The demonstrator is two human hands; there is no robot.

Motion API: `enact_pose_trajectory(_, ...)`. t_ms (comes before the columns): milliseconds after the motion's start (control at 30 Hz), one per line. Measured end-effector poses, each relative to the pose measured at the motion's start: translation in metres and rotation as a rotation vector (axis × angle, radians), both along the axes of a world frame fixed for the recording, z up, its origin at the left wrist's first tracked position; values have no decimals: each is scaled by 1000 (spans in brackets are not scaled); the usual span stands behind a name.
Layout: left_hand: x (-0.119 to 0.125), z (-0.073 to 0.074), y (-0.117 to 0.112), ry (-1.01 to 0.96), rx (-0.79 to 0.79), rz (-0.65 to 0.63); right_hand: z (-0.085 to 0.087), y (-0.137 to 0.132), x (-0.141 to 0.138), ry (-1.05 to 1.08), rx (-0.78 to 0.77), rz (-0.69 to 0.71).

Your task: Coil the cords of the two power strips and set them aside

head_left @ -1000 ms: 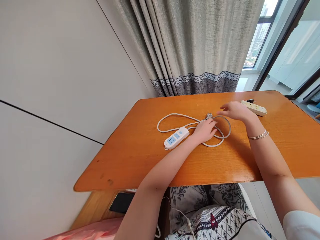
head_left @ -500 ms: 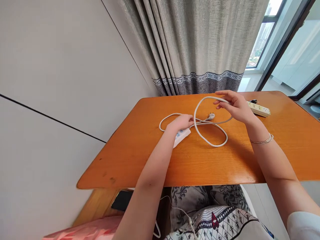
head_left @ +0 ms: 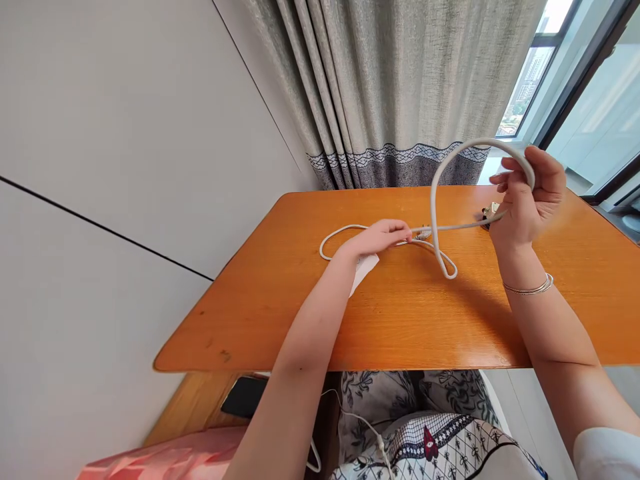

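Observation:
A white power strip (head_left: 364,269) lies on the orange wooden table (head_left: 410,320), mostly covered by my left forearm. My left hand (head_left: 379,238) rests flat on the strip's end, fingers stretched toward the grey plug (head_left: 424,233). Its white cable (head_left: 453,160) rises in a tall loop off the table. My right hand (head_left: 525,197) is closed around the top of that loop, lifted above the table's far right. A smaller loop of the cable lies on the table left of my left hand.
A second, cream power strip (head_left: 490,211) peeks out behind my right hand. A grey curtain (head_left: 400,87) hangs behind the table, a white wall to the left, a window at right. A dark phone (head_left: 245,398) lies below the table's near left corner.
My right hand took hold of the cable and raised it up and to the right, pulling the loop tall. My left hand moved left onto the power strip.

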State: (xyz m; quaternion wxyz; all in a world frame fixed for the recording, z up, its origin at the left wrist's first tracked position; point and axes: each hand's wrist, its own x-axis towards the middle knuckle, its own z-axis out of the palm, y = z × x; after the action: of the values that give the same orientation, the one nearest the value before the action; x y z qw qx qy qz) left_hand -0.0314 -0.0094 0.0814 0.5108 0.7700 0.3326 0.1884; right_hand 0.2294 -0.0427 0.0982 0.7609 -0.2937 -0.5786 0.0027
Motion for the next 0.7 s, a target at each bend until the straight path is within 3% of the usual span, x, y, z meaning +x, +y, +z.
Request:
enact_pose_trajectory(133,-16,24,0,-329,14,321,4,1,-4,-19,86,-91)
enact_pose_trajectory(233,-30,46,-6,-601,-56,482,11,-9,-15,-139,55,-56)
enact_pose_trajectory(367,-41,73,-22,-859,-123,628,17,-24,-27,-408,-307,260)
enact_pose_trajectory(467,-40,86,-34,-981,-153,683,16,-27,-34,-399,-593,508)
enact_pose_trajectory(600,-29,89,-44,-1023,-194,677,12,-33,-50,-177,-735,713)
enact_pose_trajectory(700,-17,85,-48,-995,-223,636,6,-43,-66,-175,-795,879)
